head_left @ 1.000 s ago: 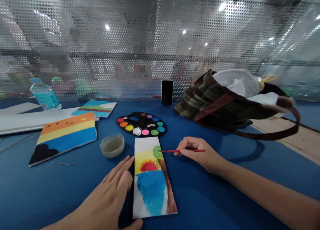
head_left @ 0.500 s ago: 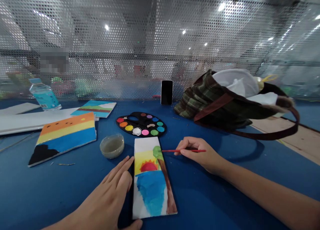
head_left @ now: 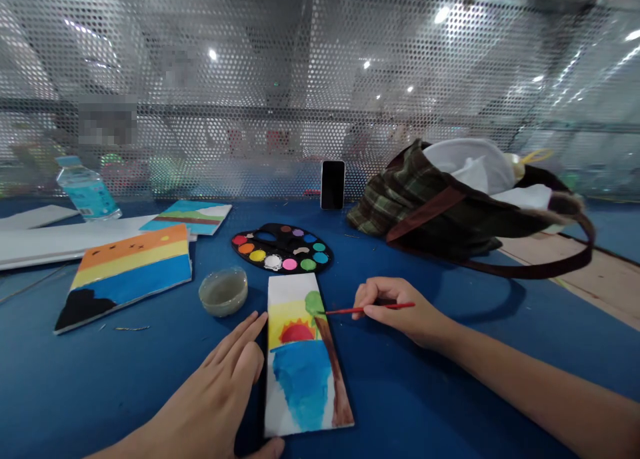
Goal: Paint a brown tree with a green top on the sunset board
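A narrow canvas lies in front of me, painted with a red sun, blue water and a brown tree trunk topped by green leaves. Pinched in my right hand is a thin red paintbrush, its tip at the lower right of the green leaves. My left hand rests open along the canvas's left side, fingertips by its edge and thumb near the bottom corner. Just beyond the canvas's top edge sits a black paint palette with round wells of many colours. Left of the canvas stands a small clear bowl of murky water.
A sunset painting and a landscape painting lie at left, partly on white boards, near a water bottle. A phone stands at the back. A plaid bag occupies the right side of the blue table.
My right hand has moved slightly down and right, and the brush now tilts more. Its tip shifted lower along the green leaves' edge. My left hand stays in place.
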{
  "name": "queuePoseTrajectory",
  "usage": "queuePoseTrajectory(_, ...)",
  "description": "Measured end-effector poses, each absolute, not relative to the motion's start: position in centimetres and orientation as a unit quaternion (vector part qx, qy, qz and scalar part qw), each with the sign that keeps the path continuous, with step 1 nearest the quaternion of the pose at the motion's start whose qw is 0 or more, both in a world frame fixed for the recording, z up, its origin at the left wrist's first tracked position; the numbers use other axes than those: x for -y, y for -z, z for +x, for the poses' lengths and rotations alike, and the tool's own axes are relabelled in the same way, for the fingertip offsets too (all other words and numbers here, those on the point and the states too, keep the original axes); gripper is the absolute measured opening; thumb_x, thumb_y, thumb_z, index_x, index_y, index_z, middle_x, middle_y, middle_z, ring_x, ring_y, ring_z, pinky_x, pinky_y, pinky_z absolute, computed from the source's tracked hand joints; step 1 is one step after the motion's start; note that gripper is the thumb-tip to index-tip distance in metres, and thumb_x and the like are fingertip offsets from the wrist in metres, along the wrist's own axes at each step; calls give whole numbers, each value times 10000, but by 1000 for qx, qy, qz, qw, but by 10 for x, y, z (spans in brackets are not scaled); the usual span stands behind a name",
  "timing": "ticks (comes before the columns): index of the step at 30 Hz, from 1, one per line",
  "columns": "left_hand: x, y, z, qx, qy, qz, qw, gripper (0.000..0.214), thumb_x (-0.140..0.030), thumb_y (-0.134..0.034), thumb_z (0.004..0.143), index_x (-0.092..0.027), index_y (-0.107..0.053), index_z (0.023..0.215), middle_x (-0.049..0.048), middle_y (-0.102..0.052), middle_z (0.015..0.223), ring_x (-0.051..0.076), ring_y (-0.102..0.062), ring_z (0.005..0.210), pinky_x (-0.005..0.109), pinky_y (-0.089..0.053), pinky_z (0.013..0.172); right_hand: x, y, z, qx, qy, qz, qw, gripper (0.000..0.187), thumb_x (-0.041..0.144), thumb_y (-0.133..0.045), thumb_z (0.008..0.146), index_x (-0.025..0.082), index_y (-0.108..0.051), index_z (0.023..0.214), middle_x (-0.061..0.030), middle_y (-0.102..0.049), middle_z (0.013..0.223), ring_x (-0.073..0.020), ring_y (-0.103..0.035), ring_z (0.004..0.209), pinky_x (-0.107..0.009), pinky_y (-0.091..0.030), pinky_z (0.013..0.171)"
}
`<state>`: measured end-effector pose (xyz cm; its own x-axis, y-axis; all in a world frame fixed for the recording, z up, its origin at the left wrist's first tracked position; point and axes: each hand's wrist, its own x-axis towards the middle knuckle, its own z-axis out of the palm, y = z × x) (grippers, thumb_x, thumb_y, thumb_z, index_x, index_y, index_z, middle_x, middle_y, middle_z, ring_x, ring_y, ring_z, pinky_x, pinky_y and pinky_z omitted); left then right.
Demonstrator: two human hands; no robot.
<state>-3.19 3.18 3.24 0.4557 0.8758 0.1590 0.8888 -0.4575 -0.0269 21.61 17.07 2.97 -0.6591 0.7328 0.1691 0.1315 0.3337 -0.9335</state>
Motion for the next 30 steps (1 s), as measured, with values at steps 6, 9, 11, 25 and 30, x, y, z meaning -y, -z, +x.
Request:
queuePoseTrajectory(6,-29,-35,-33,517,52,-853,49,549,-452,-485,703,-25,-489,1048,258,-345,1248,343,-344,1136,432,-438,804,-170,-30,217,765,-500,-275,298,85,198,-548,736,162,-521,664,-27,-602,699,-131,-547,669,-285,-399,638)
queuePoseTrajectory(9,-29,-34,-33,522,54,-850,48,549,-462,-492,695,-34,-491,1038,262,-355,1241,348,-360,1126,443,-448,788,-170,-30,217,764,-498,-272,307,90,204,-543,738,163,-519,662,-25,-597,691,-130,-545,663,-285,-400,634)
queuePoseTrajectory(11,-31,-34,-33,519,55,-852,52,538,-457,-496,693,-35,-493,1028,264,-356,1239,352,-363,1123,447,-451,785,-170,-30,218,766,-500,-270,301,86,205,-544,735,162,-519,665,-29,-597,698,-134,-548,673,-291,-402,639)
queuePoseTrajectory(25,-28,-28,-38,487,108,-862,83,505,-458,-514,688,-55,-474,990,281,-420,1191,348,-406,1100,416,-474,775,-170,-31,214,746,-483,-324,325,96,168,-527,710,172,-490,621,-18,-596,649,-129,-530,634,-282,-393,610)
queuePoseTrajectory(30,-28,-27,-37,510,116,-850,64,483,-447,-518,693,-87,-466,1012,238,-394,1237,326,-374,1132,418,-458,803,-169,-33,211,743,-470,-350,325,100,167,-529,700,171,-496,606,-19,-606,670,-124,-534,632,-264,-391,598)
